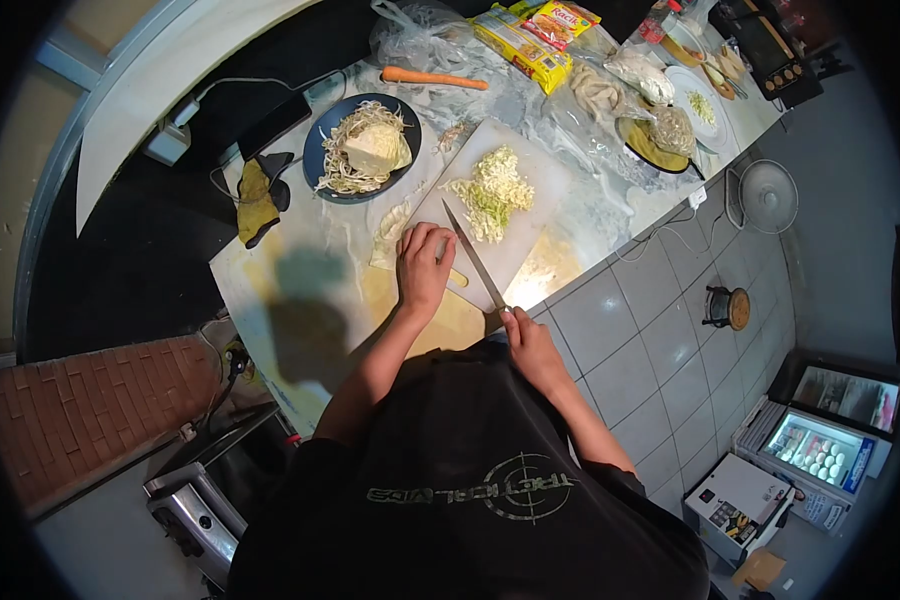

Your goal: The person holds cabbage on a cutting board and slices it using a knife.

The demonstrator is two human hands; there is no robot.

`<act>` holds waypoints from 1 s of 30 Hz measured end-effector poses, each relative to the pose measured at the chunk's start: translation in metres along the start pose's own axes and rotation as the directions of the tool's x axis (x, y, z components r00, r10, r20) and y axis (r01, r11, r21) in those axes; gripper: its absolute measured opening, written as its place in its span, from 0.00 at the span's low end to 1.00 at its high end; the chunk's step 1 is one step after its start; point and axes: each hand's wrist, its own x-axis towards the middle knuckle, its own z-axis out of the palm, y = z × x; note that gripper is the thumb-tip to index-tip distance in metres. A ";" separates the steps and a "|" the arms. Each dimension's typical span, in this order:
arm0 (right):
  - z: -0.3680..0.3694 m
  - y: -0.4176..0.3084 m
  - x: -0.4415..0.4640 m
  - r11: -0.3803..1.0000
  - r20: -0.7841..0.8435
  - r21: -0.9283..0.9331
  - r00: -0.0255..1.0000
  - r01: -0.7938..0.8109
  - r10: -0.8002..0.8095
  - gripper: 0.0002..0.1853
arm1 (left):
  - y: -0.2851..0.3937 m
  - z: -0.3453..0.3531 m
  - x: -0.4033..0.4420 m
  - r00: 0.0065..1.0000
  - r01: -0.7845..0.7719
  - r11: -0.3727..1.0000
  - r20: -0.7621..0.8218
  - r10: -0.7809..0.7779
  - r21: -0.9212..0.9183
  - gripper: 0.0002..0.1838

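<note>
My right hand (532, 348) grips the handle of a kitchen knife (475, 255), its blade lying across a white cutting board (545, 185) and pointing away from me. Curled fingers of my left hand (425, 268) rest at the board's left edge, beside the blade; what they hold, if anything, is hidden. Beyond the blade lies a heap of chopped cabbage (498, 190) on the board. Pale cabbage scraps (392, 222) are just left of my left hand. A dark plate (318, 165) carries bean sprouts (340, 180) and a cut piece of cabbage (375, 148).
A carrot (435, 78) lies behind the plate. Yellow packets (530, 50), plastic bags (595, 125) and a white plate (710, 135) fill the far side. Yellow-and-black gloves (258, 205) lie at left. The table's right edge drops to a tiled floor with a stool (737, 308).
</note>
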 end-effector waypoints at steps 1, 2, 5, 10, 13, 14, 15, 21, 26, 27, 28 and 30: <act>0.000 0.001 0.000 1.000 0.001 0.009 1.000 -0.003 0.003 0.22 | 0.000 0.000 0.000 1.000 0.002 1.000 0.001 -0.002 0.003 0.04; 0.001 0.001 0.000 1.000 0.003 0.018 1.000 -0.006 0.006 0.22 | 0.000 0.000 0.000 1.000 0.003 1.000 0.003 -0.003 0.005 0.04; -0.001 0.000 0.000 1.000 0.017 0.011 1.000 -0.011 0.011 0.22 | -0.001 0.001 0.000 1.000 0.001 1.000 -0.002 -0.001 0.001 0.04; 0.000 0.001 0.001 1.000 0.026 -0.014 1.000 -0.013 0.014 0.23 | 0.000 0.000 0.000 1.000 0.005 1.000 -0.004 -0.005 0.007 0.04; -0.003 -0.003 0.002 1.000 0.046 -0.008 0.999 -0.027 0.028 0.23 | -0.001 0.000 -0.001 1.000 0.008 1.000 -0.002 -0.008 0.001 0.04; -0.003 -0.004 0.003 0.999 0.060 -0.011 0.998 -0.035 0.036 0.23 | -0.002 0.001 -0.001 1.000 0.010 1.000 -0.001 -0.010 -0.003 0.04; -0.003 -0.003 0.004 0.999 0.060 -0.011 0.998 -0.037 0.037 0.23 | -0.001 0.000 -0.001 1.000 0.010 1.000 -0.001 -0.010 -0.004 0.04; 0.005 0.003 0.008 0.996 0.031 -0.087 0.999 -0.030 0.033 0.22 | 0.001 0.000 0.000 1.000 0.007 1.000 -0.012 -0.007 0.003 0.04; 0.003 0.008 0.002 0.987 0.005 -0.160 1.000 -0.008 0.009 0.22 | 0.002 -0.001 0.001 1.000 -0.007 0.999 -0.017 0.007 0.049 0.04; 0.002 0.009 -0.001 0.987 0.004 -0.161 1.000 -0.004 0.005 0.22 | 0.003 -0.002 0.001 1.000 -0.008 0.999 -0.021 0.009 0.050 0.04; 0.002 0.011 -0.004 0.983 -0.010 -0.184 1.000 -0.004 0.003 0.22 | 0.003 -0.002 0.002 1.000 -0.002 0.999 -0.011 0.003 0.052 0.04; 0.000 0.012 -0.008 0.978 -0.023 -0.207 1.000 -0.006 0.001 0.21 | 0.005 -0.002 0.002 1.000 0.005 0.999 -0.002 -0.004 0.053 0.05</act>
